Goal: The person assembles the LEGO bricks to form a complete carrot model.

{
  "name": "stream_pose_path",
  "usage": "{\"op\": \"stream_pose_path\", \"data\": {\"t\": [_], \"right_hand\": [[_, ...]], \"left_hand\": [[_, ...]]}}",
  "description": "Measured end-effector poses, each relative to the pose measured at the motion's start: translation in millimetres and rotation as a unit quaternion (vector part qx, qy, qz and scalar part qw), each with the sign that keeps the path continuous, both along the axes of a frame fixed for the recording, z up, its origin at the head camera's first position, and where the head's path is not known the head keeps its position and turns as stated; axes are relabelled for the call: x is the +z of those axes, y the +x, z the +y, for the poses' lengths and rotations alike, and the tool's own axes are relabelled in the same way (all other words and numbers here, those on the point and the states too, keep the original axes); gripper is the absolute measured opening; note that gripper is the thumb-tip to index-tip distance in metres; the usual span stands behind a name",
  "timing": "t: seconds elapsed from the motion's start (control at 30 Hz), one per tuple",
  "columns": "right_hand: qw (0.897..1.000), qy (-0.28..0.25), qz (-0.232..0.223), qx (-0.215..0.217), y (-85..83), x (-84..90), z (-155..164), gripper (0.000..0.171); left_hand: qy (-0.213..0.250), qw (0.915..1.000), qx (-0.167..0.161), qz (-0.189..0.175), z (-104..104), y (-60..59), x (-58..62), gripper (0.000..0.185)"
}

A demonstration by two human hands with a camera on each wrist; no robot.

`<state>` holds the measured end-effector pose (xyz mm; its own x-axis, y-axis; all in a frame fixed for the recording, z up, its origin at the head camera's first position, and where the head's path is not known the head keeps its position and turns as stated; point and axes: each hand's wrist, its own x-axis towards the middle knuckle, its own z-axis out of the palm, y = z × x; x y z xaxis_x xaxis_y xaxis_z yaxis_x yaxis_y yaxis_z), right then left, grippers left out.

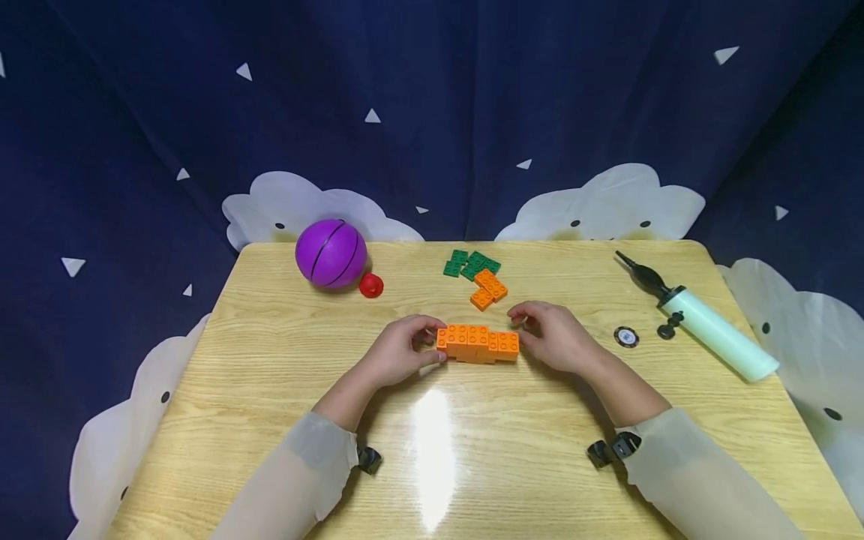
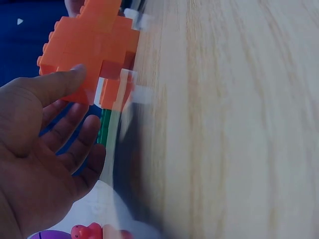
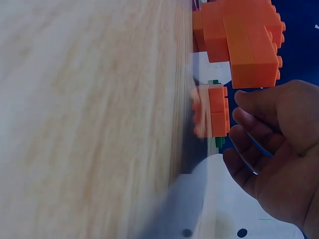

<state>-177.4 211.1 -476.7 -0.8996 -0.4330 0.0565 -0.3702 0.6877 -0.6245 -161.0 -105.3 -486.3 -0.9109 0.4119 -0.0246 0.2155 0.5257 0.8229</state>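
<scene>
Flanking orange brick block (image 1: 478,343) (apparently unlabelled), both hands

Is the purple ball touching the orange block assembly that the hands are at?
No: in the head view the purple ball sits far back left on the table, well apart from the orange block assembly between the hands.

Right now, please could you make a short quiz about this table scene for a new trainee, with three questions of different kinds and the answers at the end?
1. True or false: the left hand touches the orange brick assembly.
2. Multiple choice: what lies beside the purple ball? A) a small red piece B) a blue cup C) a yellow spoon
3. Short answer: which side of the table holds the hand pump, the person's left or right?

Key:
1. True; its thumb rests on the assembly's end.
2. A; the small red piece touches the ball.
3. The right.
</scene>
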Motion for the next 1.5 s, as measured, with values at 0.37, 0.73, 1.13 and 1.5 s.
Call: {"op": "stream_pose_path", "data": {"t": [0.37, 0.73, 1.13, 1.5], "right_hand": [[0.999, 0.005, -0.002, -0.034, -17.5, -5.6, -10, 0.032], [0.998, 0.013, -0.003, -0.065, -36.2, -12.4, -19, 0.039], [0.996, 0.023, 0.012, -0.083, -49.4, -17.6, -22, 0.046], [0.996, 0.050, 0.006, -0.078, -60.6, -17.3, -25, 0.038]], "left_hand": [[-0.003, 1.0000, 0.006, 0.002, -1, 1.9, 0.7, 0.042], [0.001, 1.0000, 0.006, -0.002, -1, 2.4, -1.5, 0.042], [-0.002, 1.0000, 0.006, -0.003, -1, 3.3, -1.3, 0.044], [-0.005, 1.0000, 0.005, -0.004, -1, 2.0, -2.1, 0.044]]}}
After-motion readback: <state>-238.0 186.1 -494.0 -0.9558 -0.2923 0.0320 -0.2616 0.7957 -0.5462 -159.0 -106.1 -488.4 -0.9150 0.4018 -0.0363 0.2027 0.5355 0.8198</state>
